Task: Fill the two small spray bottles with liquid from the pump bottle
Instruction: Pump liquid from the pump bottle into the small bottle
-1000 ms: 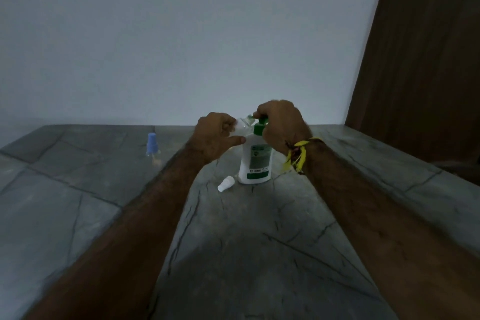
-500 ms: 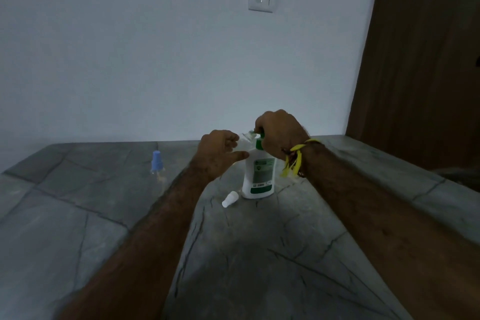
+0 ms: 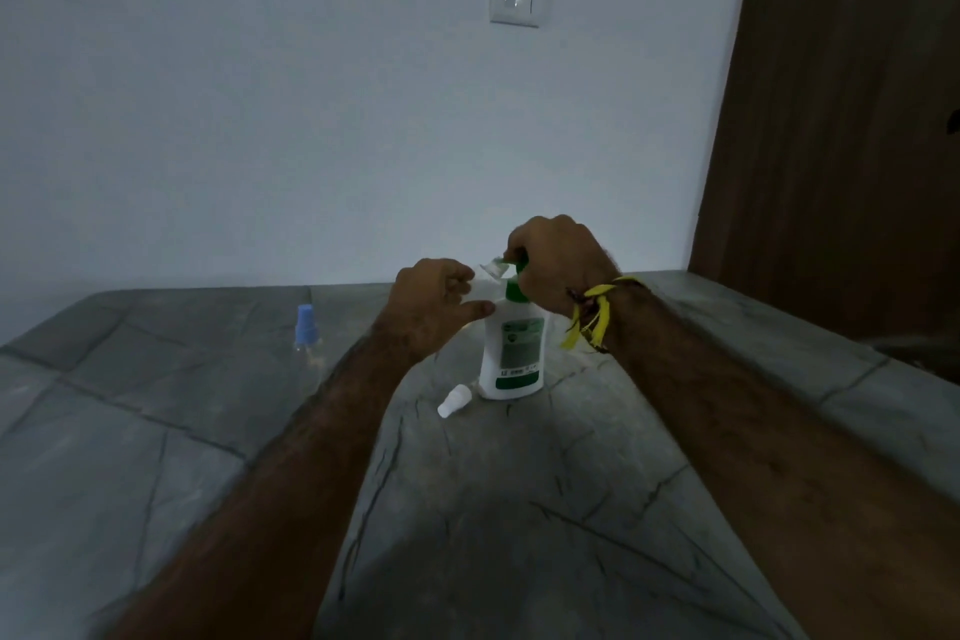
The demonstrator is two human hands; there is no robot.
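While the right hand [image 3: 558,270] presses the pump bottle [image 3: 513,353] head, the left hand [image 3: 434,304] grips an uncapped spray bottle [image 3: 491,270] at the nozzle. Risk: misaligned mouth, spillage onto tabletop [image 3: 519,509]. Count: one pump bottle; two spray bottles, second [image 3: 306,340] at 9 o'clock; one loose cap [image 3: 453,400].

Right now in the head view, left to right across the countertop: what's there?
Blue-capped spray bottle → left hand holding a small clear bottle → white spray cap lying on the counter → pump bottle → right hand on the green pump → yellow wrist thread.
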